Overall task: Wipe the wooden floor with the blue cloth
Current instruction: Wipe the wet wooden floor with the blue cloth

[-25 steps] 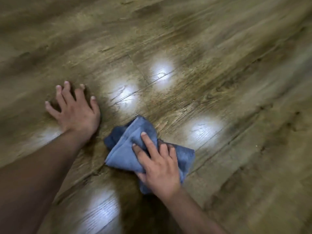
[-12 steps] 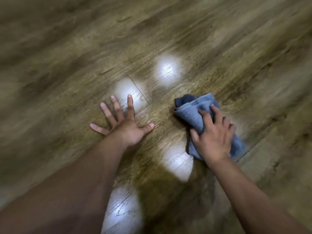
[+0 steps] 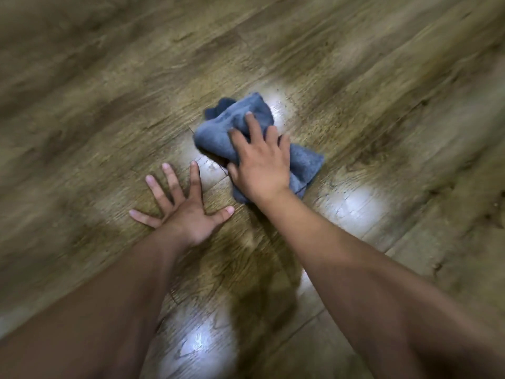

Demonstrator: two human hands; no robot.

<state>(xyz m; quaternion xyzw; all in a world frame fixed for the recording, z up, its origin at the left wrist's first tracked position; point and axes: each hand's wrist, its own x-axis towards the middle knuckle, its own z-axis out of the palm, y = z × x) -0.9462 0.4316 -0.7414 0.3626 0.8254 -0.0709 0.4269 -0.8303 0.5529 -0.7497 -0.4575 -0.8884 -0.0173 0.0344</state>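
The wooden floor (image 3: 355, 77) fills the view, its planks running diagonally, with bright light patches. The blue cloth (image 3: 303, 165) lies bunched on it, directly under the right hand (image 3: 259, 165), its long axis going from upper left to lower right. This hand presses it down with the fingers curled into the folds. The left hand (image 3: 183, 212) rests flat and spread just beside, holding nothing. The floor edges are blurred.

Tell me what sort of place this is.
Probably an indoor room, though only its floor shows: brown wood-grain plank floor with lamp glare, a crumpled blue cloth pressed down by the right hand, and the left hand flat on the boards.
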